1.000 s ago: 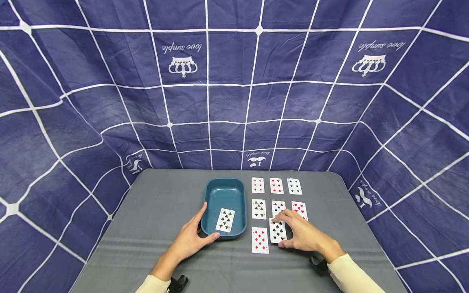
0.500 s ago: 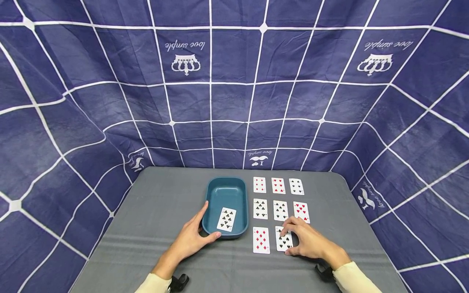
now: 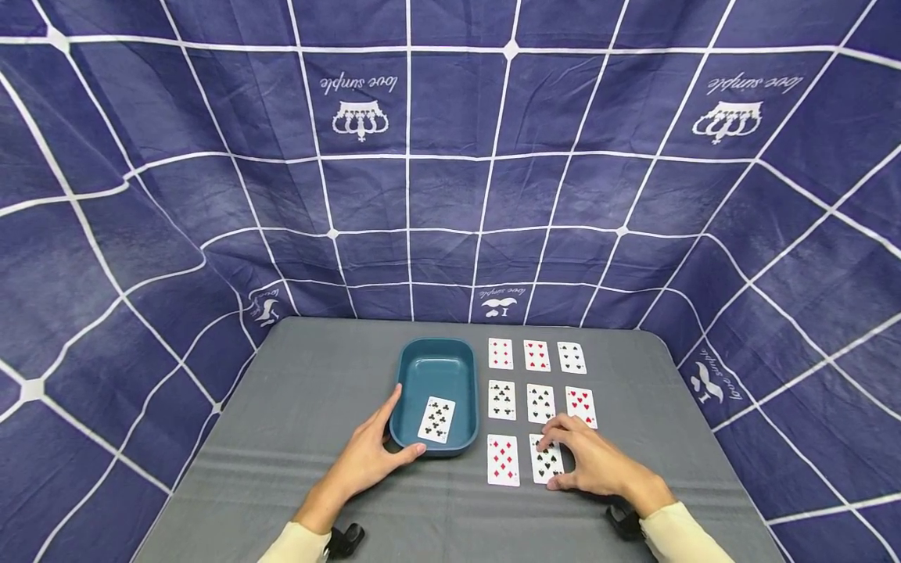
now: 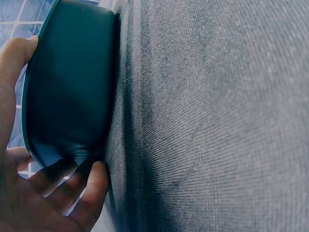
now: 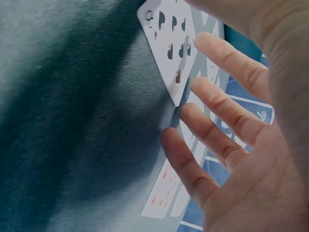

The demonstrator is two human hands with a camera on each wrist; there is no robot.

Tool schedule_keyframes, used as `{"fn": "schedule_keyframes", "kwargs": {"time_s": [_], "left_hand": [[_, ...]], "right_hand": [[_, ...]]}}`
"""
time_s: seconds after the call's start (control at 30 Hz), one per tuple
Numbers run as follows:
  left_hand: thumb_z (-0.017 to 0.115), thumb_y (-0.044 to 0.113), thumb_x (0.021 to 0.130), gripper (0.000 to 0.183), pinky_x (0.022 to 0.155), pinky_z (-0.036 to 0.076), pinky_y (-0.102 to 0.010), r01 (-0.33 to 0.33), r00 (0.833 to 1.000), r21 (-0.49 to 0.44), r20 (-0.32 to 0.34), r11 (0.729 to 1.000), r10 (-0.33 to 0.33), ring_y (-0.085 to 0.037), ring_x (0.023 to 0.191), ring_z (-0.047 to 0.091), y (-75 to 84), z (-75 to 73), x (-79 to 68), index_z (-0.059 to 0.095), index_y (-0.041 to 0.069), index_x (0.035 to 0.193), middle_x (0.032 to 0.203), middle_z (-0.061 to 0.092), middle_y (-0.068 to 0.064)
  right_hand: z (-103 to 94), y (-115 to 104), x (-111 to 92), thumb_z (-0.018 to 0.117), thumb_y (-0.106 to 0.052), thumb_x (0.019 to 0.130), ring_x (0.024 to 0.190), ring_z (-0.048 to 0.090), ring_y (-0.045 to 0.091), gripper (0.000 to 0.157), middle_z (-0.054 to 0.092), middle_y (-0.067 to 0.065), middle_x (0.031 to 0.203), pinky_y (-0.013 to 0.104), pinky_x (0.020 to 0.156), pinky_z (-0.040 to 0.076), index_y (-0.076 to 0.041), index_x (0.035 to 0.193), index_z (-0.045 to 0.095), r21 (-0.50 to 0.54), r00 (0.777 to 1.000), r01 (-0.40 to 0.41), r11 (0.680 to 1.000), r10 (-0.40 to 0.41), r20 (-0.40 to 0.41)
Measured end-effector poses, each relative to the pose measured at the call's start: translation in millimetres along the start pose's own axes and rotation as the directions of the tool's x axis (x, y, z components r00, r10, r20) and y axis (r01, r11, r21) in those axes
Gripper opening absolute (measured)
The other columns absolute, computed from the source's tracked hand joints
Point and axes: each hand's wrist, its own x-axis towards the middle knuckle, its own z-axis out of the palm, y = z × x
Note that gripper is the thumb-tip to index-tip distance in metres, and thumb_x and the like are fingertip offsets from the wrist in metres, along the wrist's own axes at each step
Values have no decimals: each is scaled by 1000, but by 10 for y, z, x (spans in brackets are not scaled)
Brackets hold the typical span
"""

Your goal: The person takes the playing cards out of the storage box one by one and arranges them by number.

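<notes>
My left hand (image 3: pixel 369 453) grips the near left corner of a teal oval tray (image 3: pixel 474 375), thumb at the near rim and fingers along the left side. Inside the tray lies a playing card of clubs (image 3: pixel 436 420), face up. To the right, my right hand (image 3: pixel 598 461) holds a spade playing card (image 3: pixel 546 461) against the table, index finger by its far left part and thumb at its near edge. In the right wrist view the other fingers (image 5: pixel 178 145) are spread beside the card (image 5: pixel 169 43). The right thumb's tip is out of that view.
Several face-up cards lie in rows right of the tray: diamonds (image 3: pixel 500 353), hearts (image 3: pixel 536 356) and spades (image 3: pixel 572 357) farthest, then clubs (image 3: pixel 501 400), spades (image 3: pixel 540 403) and hearts (image 3: pixel 580 407). An eight-like diamond card (image 3: pixel 503 460) is nearest. Grey cloth (image 3: pixel 331 367) covers the table.
My right hand has moved the spade card toward me and to the right, off the middle-row spade card and beside the near diamond card. My left hand keeps its grip on the tray.
</notes>
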Motion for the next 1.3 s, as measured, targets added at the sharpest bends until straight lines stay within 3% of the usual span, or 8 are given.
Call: {"fn": "schedule_keyframes", "kwargs": {"time_s": [0.3, 0.7, 0.87, 1.1, 1.3], "left_hand": [[99, 57, 92, 123, 115, 65, -43, -4, 1000, -1, 12, 1000, 4, -38, 163, 58, -15, 49, -10, 29, 23, 187, 187, 43, -18], [98, 59, 92, 123, 116, 64, -46, -10, 1000, 10, 4, 1000, 10, -37, 163, 58, 14, 49, 70, 28, 26, 188, 188, 43, -16], [97, 60, 92, 123, 117, 64, -47, -15, 1000, 18, -2, 1000, 15, -37, 162, 59, 7, 61, 55, 28, 24, 188, 186, 45, -18], [98, 59, 92, 124, 113, 66, -46, -6, 1000, 6, 1, 1000, 6, -38, 159, 62, -12, 52, 20, 28, 24, 188, 185, 46, -20], [98, 59, 93, 123, 113, 66, -44, -1, 1000, 9, 0, 1000, 1, -37, 159, 62, -24, 14, -3, 27, 24, 188, 186, 45, -19]], "right_hand": [[-17, -166, 195, 103, -37, 90, 118, 73, 13, 38, 70, -12, 126, 46, 100, 65, -24, 120, 83, -30, 994, -52, 998, 49, -93], [-55, -515, 838, 98, -35, 97, 120, 74, 20, 45, 73, -6, 129, 51, 102, 65, -20, 136, 81, -91, 993, 15, 996, -26, -116], [-54, -682, 1076, 96, -41, 98, 123, 74, 21, 48, 73, -4, 133, 50, 99, 64, -25, 140, 79, -116, 995, 42, 992, -53, -88], [-33, -912, 1440, 97, -42, 98, 118, 72, 21, 56, 74, 2, 133, 51, 102, 64, -20, 146, 78, -148, 991, 128, 981, -131, -9], [12, -1074, 1749, 97, -45, 97, 124, 74, 25, 64, 72, 2, 140, 50, 101, 68, -22, 152, 75, -153, 989, 108, 982, -90, 121]]}}
